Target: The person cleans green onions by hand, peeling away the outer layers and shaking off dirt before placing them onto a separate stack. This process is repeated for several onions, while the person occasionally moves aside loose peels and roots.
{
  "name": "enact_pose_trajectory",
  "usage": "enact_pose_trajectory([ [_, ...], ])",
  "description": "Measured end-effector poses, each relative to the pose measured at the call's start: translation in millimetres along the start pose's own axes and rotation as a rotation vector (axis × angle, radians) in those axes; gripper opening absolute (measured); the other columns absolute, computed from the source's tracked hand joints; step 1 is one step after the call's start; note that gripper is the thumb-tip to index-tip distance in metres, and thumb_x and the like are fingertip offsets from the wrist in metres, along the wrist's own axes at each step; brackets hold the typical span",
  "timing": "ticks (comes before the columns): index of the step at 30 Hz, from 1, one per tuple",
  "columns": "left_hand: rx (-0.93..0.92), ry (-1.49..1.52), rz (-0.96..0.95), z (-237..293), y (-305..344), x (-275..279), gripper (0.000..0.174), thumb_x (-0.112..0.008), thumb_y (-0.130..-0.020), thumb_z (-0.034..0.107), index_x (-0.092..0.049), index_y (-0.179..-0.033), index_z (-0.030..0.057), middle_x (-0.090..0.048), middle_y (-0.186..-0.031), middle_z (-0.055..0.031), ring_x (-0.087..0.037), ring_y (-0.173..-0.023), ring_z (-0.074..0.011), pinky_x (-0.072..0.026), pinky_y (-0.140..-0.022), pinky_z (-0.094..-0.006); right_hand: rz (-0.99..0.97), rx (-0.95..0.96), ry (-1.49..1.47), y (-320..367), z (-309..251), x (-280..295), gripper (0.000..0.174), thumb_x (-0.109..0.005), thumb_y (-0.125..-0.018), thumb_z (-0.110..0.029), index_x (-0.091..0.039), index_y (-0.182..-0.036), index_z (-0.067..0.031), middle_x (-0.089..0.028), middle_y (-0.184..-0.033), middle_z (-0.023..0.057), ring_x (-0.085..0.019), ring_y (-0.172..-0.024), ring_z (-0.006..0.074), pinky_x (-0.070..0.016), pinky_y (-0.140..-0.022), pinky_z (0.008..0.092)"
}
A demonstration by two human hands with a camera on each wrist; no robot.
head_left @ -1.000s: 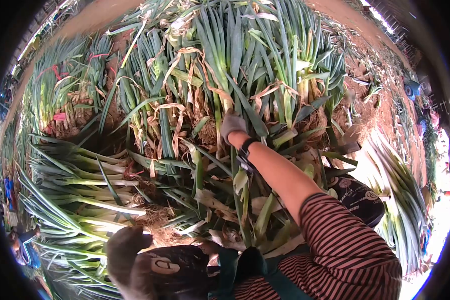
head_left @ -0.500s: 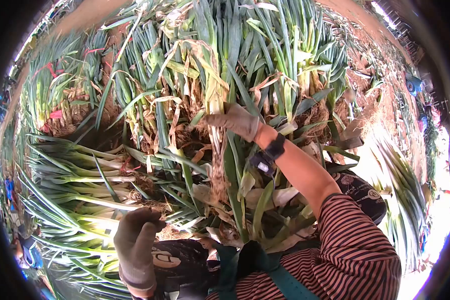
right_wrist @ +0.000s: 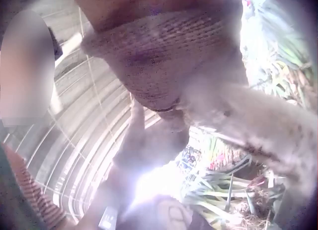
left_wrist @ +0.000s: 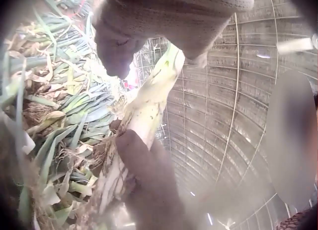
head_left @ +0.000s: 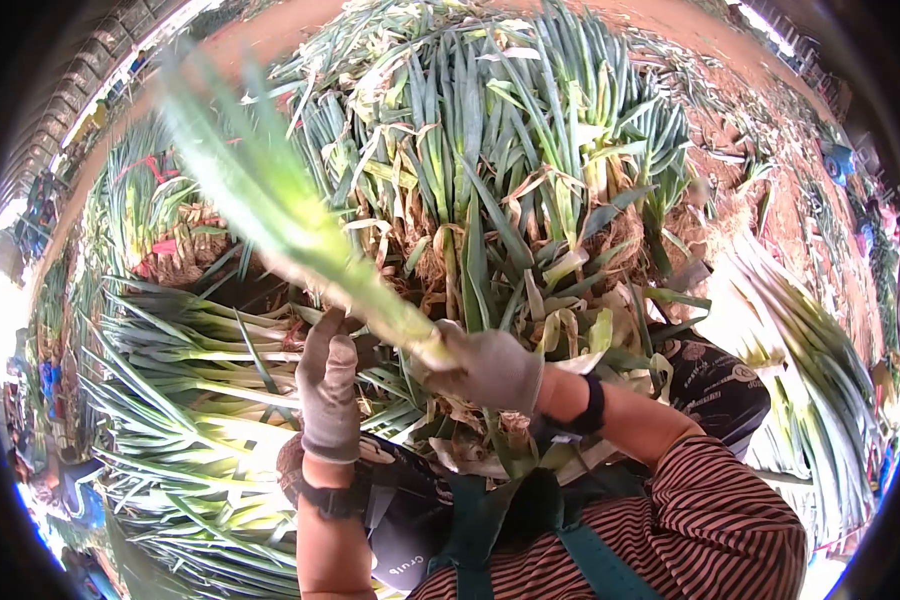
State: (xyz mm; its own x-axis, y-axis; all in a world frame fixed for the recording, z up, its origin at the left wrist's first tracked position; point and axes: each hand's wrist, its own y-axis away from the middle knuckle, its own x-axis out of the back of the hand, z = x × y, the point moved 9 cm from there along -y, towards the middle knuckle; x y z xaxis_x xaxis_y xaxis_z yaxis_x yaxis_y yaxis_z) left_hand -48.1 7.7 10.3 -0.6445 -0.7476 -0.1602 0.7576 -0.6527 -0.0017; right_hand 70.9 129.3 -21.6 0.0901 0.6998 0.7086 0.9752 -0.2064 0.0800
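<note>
My gloved right hand (head_left: 490, 368) grips the root end of a long green onion (head_left: 270, 210), which slants up and to the left, blurred by motion. My gloved left hand (head_left: 328, 385) is raised beside it, fingers straight, the tips touching the stalk just left of the right hand. In the left wrist view the pale stalk (left_wrist: 149, 106) runs below the left hand's glove (left_wrist: 164, 21). The right wrist view is blurred: it shows the right hand's knitted glove (right_wrist: 164, 56) close up and a pale stalk (right_wrist: 258, 121) beside it.
A big heap of uncleaned green onions (head_left: 510, 150) with dry leaves lies straight ahead. Tied bundles (head_left: 170, 340) lie to the left and pale trimmed stalks (head_left: 800, 360) to the right. Red-brown soil (head_left: 750, 180) is beyond. My knees in dark trousers (head_left: 715, 385) are below.
The right hand has pulled one green onion out of the heap toward my body and swung it upward. The left hand has risen from near my knee to touch the stalk.
</note>
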Motion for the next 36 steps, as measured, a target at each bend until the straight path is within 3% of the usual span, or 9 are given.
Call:
enact_pose_trajectory([
  [4,-0.719,-1.081,0.170,11.6,29.8,4.6,0.035,-0.057,-0.075,-0.010,-0.062,-0.107,0.0025,-0.059,-0.102,-0.0159,-0.055,-0.096,-0.0303,-0.0479,-0.083,-0.0370,0.122,0.076,0.016,28.3,-6.6,-45.1,0.063,-0.063,-0.085,-0.050,-0.050,-0.119,0.0013,-0.066,-0.081,0.0200,-0.067,-0.077,0.0376,-0.0526,-0.067,0.0444],
  [9,-0.291,-0.068,0.071,6.3,6.5,25.6,0.060,-0.040,-0.093,0.046,-0.045,-0.131,-0.0001,-0.054,-0.122,-0.0133,-0.056,-0.089,-0.0204,-0.0506,-0.075,-0.0327,0.102,0.076,-0.202,33.0,-26.4,-29.4,0.049,-0.069,-0.077,-0.049,-0.061,-0.097,-0.0046,-0.063,-0.073,0.0193,-0.065,-0.070,0.0387,-0.0507,-0.064,0.0469],
  [11,-0.267,0.061,0.058,-26.8,-6.9,56.5,0.054,-0.042,-0.095,0.045,-0.043,-0.132,0.0067,-0.046,-0.133,-0.0084,-0.051,-0.097,-0.0178,-0.0461,-0.081,-0.0298,0.107,0.175,-0.188,38.4,-39.7,-22.5,0.048,-0.069,-0.075,-0.051,-0.062,-0.089,-0.0052,-0.064,-0.072,0.0188,-0.064,-0.071,0.0400,-0.0509,-0.064,0.0462],
  [16,0.185,0.593,-0.497,-40.6,-8.4,-10.2,0.044,-0.055,-0.093,0.042,-0.050,-0.119,0.0067,-0.047,-0.069,0.0031,-0.041,-0.051,-0.0087,-0.0335,-0.044,-0.0226,0.019,0.499,-0.022,55.6,-92.5,-32.4,0.038,-0.068,-0.074,-0.047,-0.065,-0.074,-0.0088,-0.065,-0.067,0.0151,-0.065,-0.067,0.0357,-0.0509,-0.061,0.0457],
  [20,0.576,0.476,-0.509,-90.0,25.3,-31.1,0.042,-0.058,-0.091,0.035,-0.055,-0.117,0.0033,-0.056,-0.077,0.0005,-0.050,-0.058,-0.0108,-0.0421,-0.050,-0.0242,-0.039,0.885,0.550,63.5,-94.0,-62.4,0.025,-0.068,-0.076,-0.037,-0.067,-0.079,-0.0120,-0.066,-0.066,0.0108,-0.065,-0.061,0.0336,-0.0494,-0.053,0.0466],
  [28,0.395,-0.009,-0.087,-58.2,18.4,-34.2,0.024,-0.058,-0.090,0.014,-0.062,-0.109,0.0006,-0.061,-0.091,-0.0024,-0.059,-0.082,-0.0148,-0.0494,-0.067,-0.0295,0.161,0.101,0.510,53.6,74.2,79.6,0.017,-0.058,-0.082,-0.028,-0.070,-0.081,-0.0145,-0.068,-0.073,0.0100,-0.066,-0.066,0.0320,-0.0527,-0.059,0.0460],
  [30,0.468,-0.152,-0.016,-60.2,18.9,-18.6,0.028,-0.066,-0.087,0.024,-0.066,-0.105,0.0021,-0.061,-0.088,-0.0015,-0.058,-0.078,-0.0133,-0.0467,-0.066,-0.0282,0.528,-0.258,0.577,64.0,118.8,140.7,0.013,-0.061,-0.086,-0.024,-0.067,-0.086,-0.0120,-0.063,-0.067,0.0094,-0.062,-0.060,0.0203,-0.0499,-0.053,0.0350],
  [32,0.109,-0.348,0.014,-59.7,6.1,-3.4,0.038,-0.064,-0.087,0.038,-0.065,-0.105,0.0048,-0.060,-0.073,-0.0010,-0.057,-0.062,-0.0125,-0.0471,-0.057,-0.0264,1.011,-0.178,-0.728,90.2,165.5,168.9,0.031,-0.066,-0.091,-0.028,-0.064,-0.099,0.0016,-0.069,-0.079,0.0048,-0.058,-0.072,0.0060,-0.0482,-0.060,0.0289],
  [36,0.216,-0.175,-0.123,-45.6,12.5,-41.8,0.048,-0.058,-0.092,0.048,-0.064,-0.091,0.0006,-0.064,-0.076,-0.0043,-0.058,-0.064,-0.0128,-0.0460,-0.056,-0.0269,0.085,-0.407,0.509,51.7,111.3,115.5,0.069,-0.063,-0.082,-0.061,-0.061,-0.114,-0.0003,-0.065,-0.110,0.0214,-0.064,-0.100,0.0351,-0.0512,-0.083,0.0392],
])
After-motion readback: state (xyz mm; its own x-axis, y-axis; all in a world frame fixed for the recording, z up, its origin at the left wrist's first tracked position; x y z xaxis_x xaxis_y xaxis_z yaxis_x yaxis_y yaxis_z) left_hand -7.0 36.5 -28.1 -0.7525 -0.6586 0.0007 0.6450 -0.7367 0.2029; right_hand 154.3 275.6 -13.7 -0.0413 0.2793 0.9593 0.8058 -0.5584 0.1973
